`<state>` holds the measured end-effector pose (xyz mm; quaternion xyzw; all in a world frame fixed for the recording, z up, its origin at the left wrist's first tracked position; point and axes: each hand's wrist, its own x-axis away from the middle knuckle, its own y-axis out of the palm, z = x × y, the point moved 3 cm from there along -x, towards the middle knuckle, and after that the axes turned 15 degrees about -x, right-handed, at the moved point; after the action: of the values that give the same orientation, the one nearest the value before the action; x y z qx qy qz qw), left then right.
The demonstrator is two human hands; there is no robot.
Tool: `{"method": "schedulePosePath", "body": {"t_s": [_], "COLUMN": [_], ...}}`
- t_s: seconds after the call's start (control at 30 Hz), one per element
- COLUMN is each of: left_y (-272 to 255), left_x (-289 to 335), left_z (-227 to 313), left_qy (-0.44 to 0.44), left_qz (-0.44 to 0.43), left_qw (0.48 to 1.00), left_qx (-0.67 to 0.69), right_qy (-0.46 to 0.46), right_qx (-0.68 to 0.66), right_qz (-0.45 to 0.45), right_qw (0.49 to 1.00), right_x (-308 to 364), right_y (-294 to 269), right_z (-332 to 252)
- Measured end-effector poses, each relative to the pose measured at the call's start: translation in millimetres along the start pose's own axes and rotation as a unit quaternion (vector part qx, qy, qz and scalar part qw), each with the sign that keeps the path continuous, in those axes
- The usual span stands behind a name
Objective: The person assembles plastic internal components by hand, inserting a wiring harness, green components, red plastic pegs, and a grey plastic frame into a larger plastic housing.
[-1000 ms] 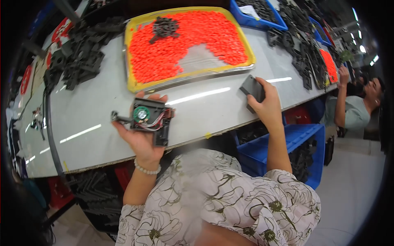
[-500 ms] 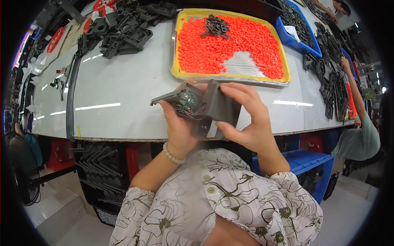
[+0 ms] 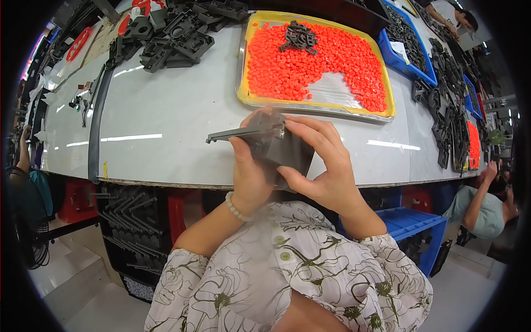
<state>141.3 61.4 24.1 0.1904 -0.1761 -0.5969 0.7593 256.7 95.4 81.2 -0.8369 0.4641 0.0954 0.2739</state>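
Note:
Above the table's near edge, both hands grip a dark grey plastic housing made of two pieces. My left hand (image 3: 251,174), wearing a bead bracelet (image 3: 237,207), closes around the piece with a long flat arm (image 3: 238,134) pointing left. From the right, my right hand (image 3: 329,166) clasps a box-shaped cover (image 3: 300,152) between thumb and fingers. The two pieces now sit against each other, and I cannot tell whether they are fully joined. Blur and fingers hide the inside.
Just beyond my hands lies a yellow-rimmed tray (image 3: 315,110) of small red-orange parts, with dark clips (image 3: 299,39) on top. Dark plastic parts (image 3: 177,39) are heaped back left. A blue bin (image 3: 406,62) stands back right. Another person (image 3: 481,205) works at the far right.
The box-shaped cover has moved left against the armed piece, and the green circuit board and wires between them have gone out of sight. The housing has turned slightly.

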Motion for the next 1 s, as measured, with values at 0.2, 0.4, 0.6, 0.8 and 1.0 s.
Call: {"method": "schedulePosePath", "body": {"t_s": [0.2, 0.4, 0.6, 0.8, 1.0], "left_y": [0.3, 0.0, -0.4, -1.8, -0.3], "left_x": [-0.4, -0.8, -0.3, 0.0, 0.7], "left_z": [2.3, 2.0, 2.0, 0.0, 0.3], "left_qy": [0.007, 0.001, 0.009, 0.011, 0.02], "left_qz": [0.003, 0.014, 0.012, 0.008, 0.006], "left_qw": [1.0, 1.0, 1.0, 1.0, 0.999], "left_qx": [-0.013, -0.007, -0.015, -0.011, -0.027], "right_qy": [0.001, 0.005, 0.009, 0.005, 0.002], "right_qx": [-0.011, -0.013, -0.013, -0.005, -0.001], "right_qz": [0.002, 0.0, -0.001, -0.004, -0.005], "right_qw": [1.0, 1.0, 1.0, 1.0, 1.0], "right_x": [0.3, 0.4, -0.6, -1.3, -1.6], "right_y": [-0.7, -1.4, 0.9, 1.9, 2.6], "right_z": [-0.5, 0.2, 0.2, 0.8, -0.2]}}
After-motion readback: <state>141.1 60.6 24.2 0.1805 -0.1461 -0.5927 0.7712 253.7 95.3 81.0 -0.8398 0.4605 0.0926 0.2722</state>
